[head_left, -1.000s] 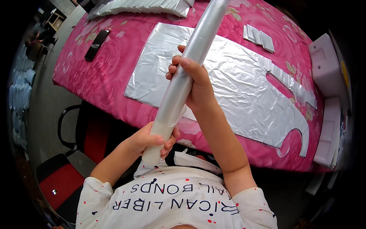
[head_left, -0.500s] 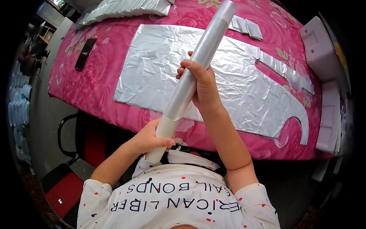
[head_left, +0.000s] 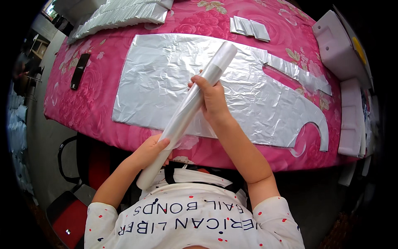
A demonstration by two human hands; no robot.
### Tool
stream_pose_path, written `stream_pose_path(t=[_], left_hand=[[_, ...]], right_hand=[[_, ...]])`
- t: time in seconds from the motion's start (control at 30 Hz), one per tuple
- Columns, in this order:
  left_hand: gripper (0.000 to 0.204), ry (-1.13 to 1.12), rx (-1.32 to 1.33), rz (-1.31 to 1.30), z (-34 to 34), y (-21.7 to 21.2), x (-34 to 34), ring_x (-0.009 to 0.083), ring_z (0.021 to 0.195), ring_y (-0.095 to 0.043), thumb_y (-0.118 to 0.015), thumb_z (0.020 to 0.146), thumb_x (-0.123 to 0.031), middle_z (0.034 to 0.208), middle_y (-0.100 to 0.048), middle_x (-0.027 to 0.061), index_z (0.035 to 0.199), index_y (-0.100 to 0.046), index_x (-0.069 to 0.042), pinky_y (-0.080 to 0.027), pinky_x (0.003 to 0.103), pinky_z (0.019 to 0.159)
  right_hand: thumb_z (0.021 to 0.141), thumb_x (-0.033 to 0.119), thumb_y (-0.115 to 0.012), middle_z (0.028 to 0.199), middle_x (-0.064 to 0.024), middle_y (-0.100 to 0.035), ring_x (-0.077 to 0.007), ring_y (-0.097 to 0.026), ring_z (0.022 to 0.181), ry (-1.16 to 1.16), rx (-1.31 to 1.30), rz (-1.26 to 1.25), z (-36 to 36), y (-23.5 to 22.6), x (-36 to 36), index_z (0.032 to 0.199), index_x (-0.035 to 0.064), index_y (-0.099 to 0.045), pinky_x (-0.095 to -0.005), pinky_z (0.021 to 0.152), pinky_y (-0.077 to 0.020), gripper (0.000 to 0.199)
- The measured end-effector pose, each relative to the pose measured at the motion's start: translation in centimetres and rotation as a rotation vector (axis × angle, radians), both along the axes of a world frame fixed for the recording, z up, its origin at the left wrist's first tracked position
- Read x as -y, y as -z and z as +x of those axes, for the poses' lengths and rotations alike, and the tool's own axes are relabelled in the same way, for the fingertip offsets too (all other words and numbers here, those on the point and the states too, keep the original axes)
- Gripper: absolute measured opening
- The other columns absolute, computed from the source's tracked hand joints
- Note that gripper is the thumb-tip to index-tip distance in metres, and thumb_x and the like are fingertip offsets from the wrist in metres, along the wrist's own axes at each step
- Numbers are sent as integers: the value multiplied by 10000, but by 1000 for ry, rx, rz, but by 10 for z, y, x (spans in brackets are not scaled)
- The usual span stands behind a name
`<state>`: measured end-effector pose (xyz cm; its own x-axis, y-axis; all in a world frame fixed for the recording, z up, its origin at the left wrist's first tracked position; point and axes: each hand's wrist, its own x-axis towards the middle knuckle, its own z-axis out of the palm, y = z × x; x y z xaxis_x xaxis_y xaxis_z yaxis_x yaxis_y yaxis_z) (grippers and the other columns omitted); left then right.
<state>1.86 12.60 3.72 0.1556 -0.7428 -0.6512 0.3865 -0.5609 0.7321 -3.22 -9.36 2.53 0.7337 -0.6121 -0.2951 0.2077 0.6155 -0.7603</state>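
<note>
A long roll of clear plastic film (head_left: 181,120) slants across in front of me, its upper end over the table and its lower end near my waist. My right hand (head_left: 212,99) is wrapped round its upper part, thumb on top. Lower down, my left hand (head_left: 150,152) grips the roll's pale lower part, with some fingers hidden beneath it. Under and beyond the roll, a crinkled silvery plastic apron (head_left: 161,62) lies spread flat, with a curved cut-out and a strap at its right end.
A pink floral cloth (head_left: 95,112) covers the table. A black phone (head_left: 80,71) lies at the left. Folded silvery packets (head_left: 249,28) and a long row of white folded packs (head_left: 120,18) lie at the back. White foam boxes (head_left: 338,45) line the right edge. Red-and-black chairs (head_left: 72,211) stand lower left.
Both hands have brought the roll down and left, so its upper end sits closer to me. My left hand's thumb now lies along the roll. The whole view has shifted slightly.
</note>
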Motion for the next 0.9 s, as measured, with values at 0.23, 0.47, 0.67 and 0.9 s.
stream_pose_path(t=[0.23, 0.47, 0.67, 0.9], left_hand=[[636, 51, -270, 68, -4, 12, -45, 133, 517, -548, -544, 791, -601, 650, -546, 58, 1023, -563, -9, -449, 261, 493], [690, 46, -299, 76, -3, 7, -44, 131, 517, -550, -585, 736, -630, 646, -545, 54, 1019, -574, -1, -439, 253, 491], [656, 82, -314, 68, 0, 7, -45, 132, 539, -562, -679, 707, -542, 683, -565, 62, 1042, -561, 9, -448, 245, 518], [598, 158, -370, 166, 8, 4, -71, 130, 694, -604, -759, 705, -329, 861, -604, 94, 1132, -534, 25, -506, 256, 611]], right_hand=[[835, 251, -622, 896, -41, -603, -80, -534, 718, 14, -291, -334, -38, 4, 116, 1077, 27, -547, -204, 634, -442, 338], [823, 292, -646, 772, 15, -598, -38, -485, 590, -520, -453, -561, -42, -10, 107, 926, 45, -631, -191, 516, -388, 267], [841, 195, -638, 711, 16, -587, -43, -479, 592, -564, -433, -676, -41, -4, 113, 855, 26, -644, -200, 535, -393, 169], [841, 188, -632, 676, 16, -576, -58, -480, 572, 6, -586, -725, -88, 19, 233, 872, -4, -645, -218, 533, -393, 195]])
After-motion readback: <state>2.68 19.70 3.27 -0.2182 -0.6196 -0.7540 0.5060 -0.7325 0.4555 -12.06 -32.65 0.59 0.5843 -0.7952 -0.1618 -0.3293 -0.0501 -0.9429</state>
